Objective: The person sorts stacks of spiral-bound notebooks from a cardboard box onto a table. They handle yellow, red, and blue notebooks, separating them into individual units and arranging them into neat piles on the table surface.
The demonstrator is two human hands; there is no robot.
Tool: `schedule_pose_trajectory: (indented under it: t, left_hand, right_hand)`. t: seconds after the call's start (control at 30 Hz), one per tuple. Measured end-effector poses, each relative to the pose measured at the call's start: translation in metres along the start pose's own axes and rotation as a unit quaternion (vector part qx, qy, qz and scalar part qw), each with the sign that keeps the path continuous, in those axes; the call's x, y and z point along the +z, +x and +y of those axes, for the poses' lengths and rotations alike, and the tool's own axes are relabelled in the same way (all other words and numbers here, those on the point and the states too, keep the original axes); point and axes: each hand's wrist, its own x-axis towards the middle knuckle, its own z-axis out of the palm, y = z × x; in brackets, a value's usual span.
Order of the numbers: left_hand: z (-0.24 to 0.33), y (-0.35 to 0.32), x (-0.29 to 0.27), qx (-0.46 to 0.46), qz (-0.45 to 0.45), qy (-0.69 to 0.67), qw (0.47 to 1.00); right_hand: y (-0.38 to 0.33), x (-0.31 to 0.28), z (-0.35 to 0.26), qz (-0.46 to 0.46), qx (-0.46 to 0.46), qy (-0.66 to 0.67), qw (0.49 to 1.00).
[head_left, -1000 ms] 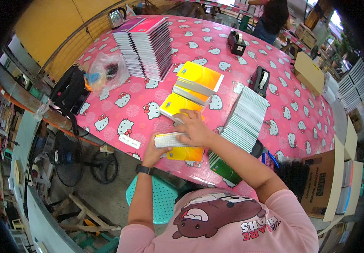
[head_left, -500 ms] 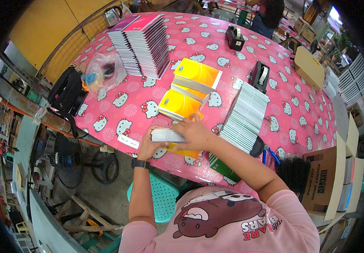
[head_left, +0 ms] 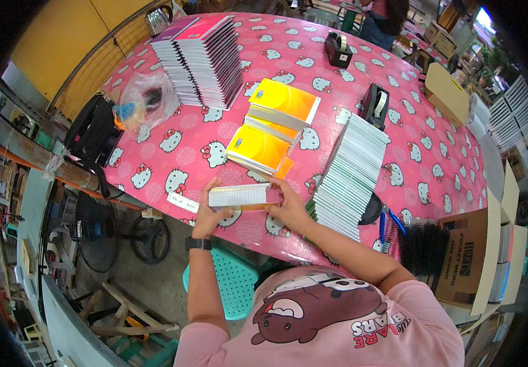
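Note:
Between my two hands is a small stack of notebooks [head_left: 237,196], white page edges facing up and a yellow cover showing along the bottom. My left hand [head_left: 210,211] grips its left end, thumb in front and fingers behind. At the right end my right hand [head_left: 289,207] closes on it with thumb and fingers. Just beyond lie yellow-orange spiral notebooks [head_left: 258,148] in a small pile, with a second yellow pile [head_left: 284,98] behind it. To the right of my right hand runs a long row of notebooks [head_left: 352,174] with pale page edges and bits of green cover.
Tall pink and purple notebook stacks [head_left: 205,61] stand at back left beside a plastic bag [head_left: 147,104]. Two black tape dispensers [head_left: 374,105] sit beyond the row. Blue-handled pliers [head_left: 396,221], black wire spirals [head_left: 423,244] and a cardboard box [head_left: 469,257] are at right.
My right hand has shifted from across the notebook stack to its right end, uncovering more page edges. Both hands and the stack moved slightly left. The yellow part below the right hand is less visible.

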Motion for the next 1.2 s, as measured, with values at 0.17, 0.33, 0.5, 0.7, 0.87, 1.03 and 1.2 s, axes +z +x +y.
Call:
schedule_pose_trajectory:
  t: [0.17, 0.33, 0.5, 0.7, 0.87, 1.03, 1.2]
  left_hand:
    - [-0.019, -0.004, 0.021, 0.029, 0.028, 0.058, 0.998]
    - [0.016, 0.007, 0.027, -0.007, 0.000, 0.037, 0.999]
    - [0.076, 0.073, 0.034, -0.004, 0.065, 0.115, 0.991]
    - [0.046, 0.141, 0.045, -0.041, 0.085, 0.309, 0.946]
    - [0.000, 0.142, 0.055, 0.098, 0.251, 0.087, 0.959]
    - [-0.010, 0.144, 0.071, 0.071, 0.278, -0.083, 0.954]
    - [-0.012, 0.148, 0.087, 0.083, 0.275, -0.054, 0.956]
  right_hand:
    - [-0.002, 0.036, 0.045, 0.098, -0.109, -0.057, 0.988]
    - [0.012, 0.002, 0.024, 0.058, -0.027, -0.019, 0.998]
    - [0.049, -0.031, -0.023, 0.092, 0.103, 0.101, 0.985]
    - [0.070, -0.066, -0.019, 0.128, 0.180, 0.112, 0.969]
    - [0.012, -0.082, -0.014, 0.051, 0.109, 0.158, 0.980]
    - [-0.060, -0.117, -0.045, 0.032, 0.144, 0.201, 0.968]
    - [-0.122, -0.155, -0.069, 0.071, 0.121, 0.217, 0.966]
